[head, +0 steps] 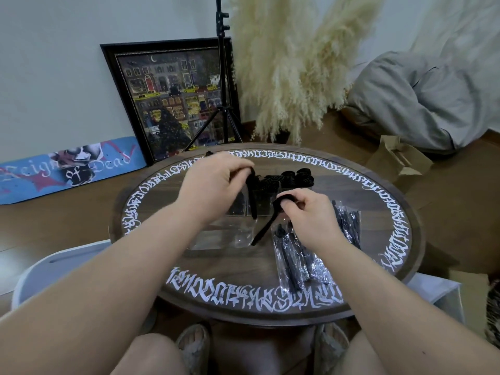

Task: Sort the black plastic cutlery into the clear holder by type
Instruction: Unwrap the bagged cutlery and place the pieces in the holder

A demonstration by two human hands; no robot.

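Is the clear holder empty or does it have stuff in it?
Not empty: black cutlery tops stick up from the clear holder at its far side.

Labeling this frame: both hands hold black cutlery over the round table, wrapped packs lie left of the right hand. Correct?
Not quite. In the head view the wrapped packs lie under and right of the right hand, not left. Both hands, left hand included, hold black cutlery over the round table.

Single head-worn wide-angle view, looking forward and down, close over the near edge of the round dark wooden white-lettered table (270,269).
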